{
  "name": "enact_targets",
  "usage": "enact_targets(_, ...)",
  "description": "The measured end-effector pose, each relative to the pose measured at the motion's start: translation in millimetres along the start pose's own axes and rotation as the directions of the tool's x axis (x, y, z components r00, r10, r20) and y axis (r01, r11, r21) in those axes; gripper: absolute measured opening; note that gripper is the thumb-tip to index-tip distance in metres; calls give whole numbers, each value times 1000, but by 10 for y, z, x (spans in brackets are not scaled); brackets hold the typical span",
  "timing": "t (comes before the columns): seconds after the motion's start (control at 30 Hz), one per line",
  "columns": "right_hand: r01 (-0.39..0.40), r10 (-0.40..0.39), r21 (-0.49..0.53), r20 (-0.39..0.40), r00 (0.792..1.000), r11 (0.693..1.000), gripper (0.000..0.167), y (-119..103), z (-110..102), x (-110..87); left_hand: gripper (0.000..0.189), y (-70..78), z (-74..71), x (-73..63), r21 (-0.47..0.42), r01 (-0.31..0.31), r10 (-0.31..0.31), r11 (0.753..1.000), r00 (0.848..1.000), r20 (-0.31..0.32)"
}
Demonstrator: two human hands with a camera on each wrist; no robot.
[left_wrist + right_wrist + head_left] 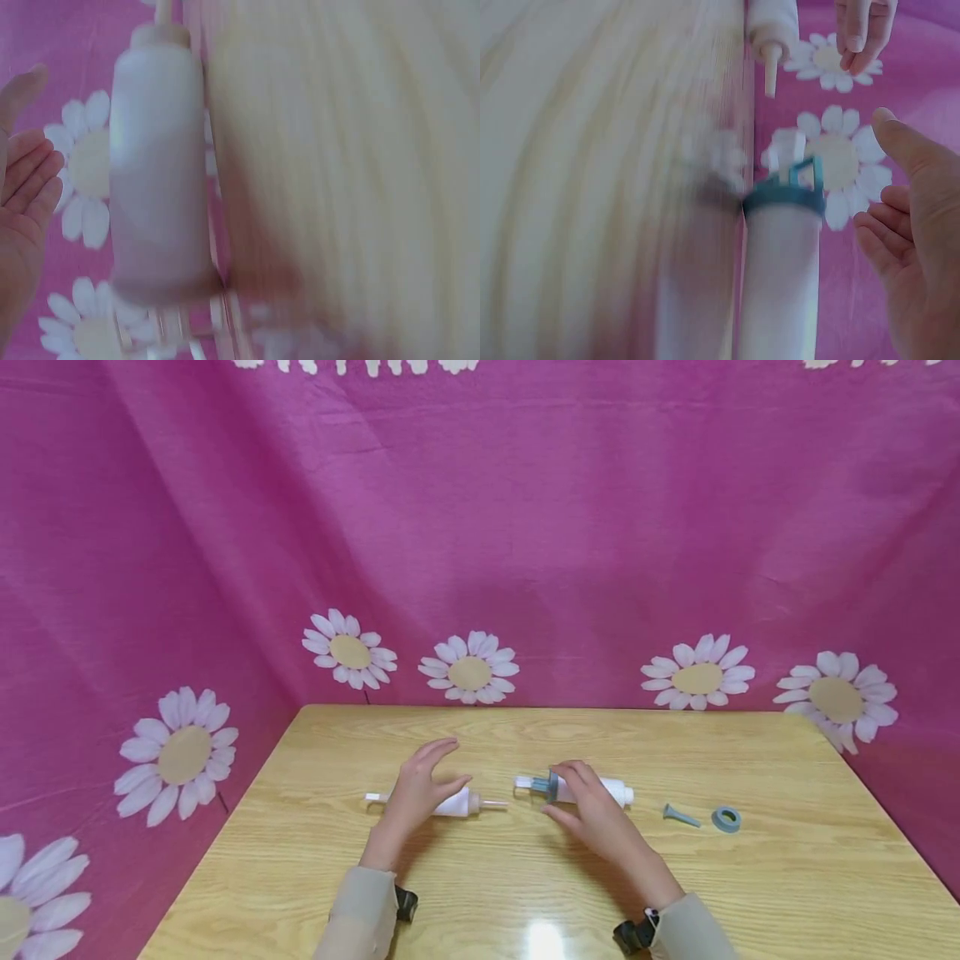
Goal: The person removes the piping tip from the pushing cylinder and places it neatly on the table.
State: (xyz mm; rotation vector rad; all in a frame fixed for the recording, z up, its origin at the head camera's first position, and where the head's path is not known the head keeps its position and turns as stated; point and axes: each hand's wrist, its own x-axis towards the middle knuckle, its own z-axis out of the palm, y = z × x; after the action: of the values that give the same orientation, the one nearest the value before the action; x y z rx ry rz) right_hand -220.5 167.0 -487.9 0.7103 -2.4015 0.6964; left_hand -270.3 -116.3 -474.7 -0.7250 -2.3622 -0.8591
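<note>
Two white syringe-like tubes lie on the wooden table. My left hand [412, 789] hovers at the left tube [452, 802], thumb and fingers spread apart; this tube has a beige collar and thin nozzle [493, 805] pointing right. In the left wrist view a gap shows between hand and tube [157, 165]. Beside the right tube [615, 791] is my right hand [596, 810], its thumb apart from the fingers. That tube's blue-green collar [784, 199] and clear plunger end [522, 782] point left. The right wrist view shows the hand [922, 225] apart from it.
Right of the right hand lie a small blue-green cone nozzle [681, 816] and a blue-green ring cap [726, 819]. The wooden table [480, 877] ends at a magenta cloth [525, 527] with white flowers, hanging behind and at both sides.
</note>
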Motion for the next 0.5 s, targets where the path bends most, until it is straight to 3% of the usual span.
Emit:
enact_targets(0.2, -10, 7, 40, 60, 998, 999, 60, -185, 150, 96, 56, -180, -209, -139, 10, 62, -62, 998, 996, 68)
enact_targets(0.5, -44, 20, 141, 169, 985, 989, 55, -442, 436, 263, 64, -394, -437, -268, 59, 126, -136, 990, 962, 237)
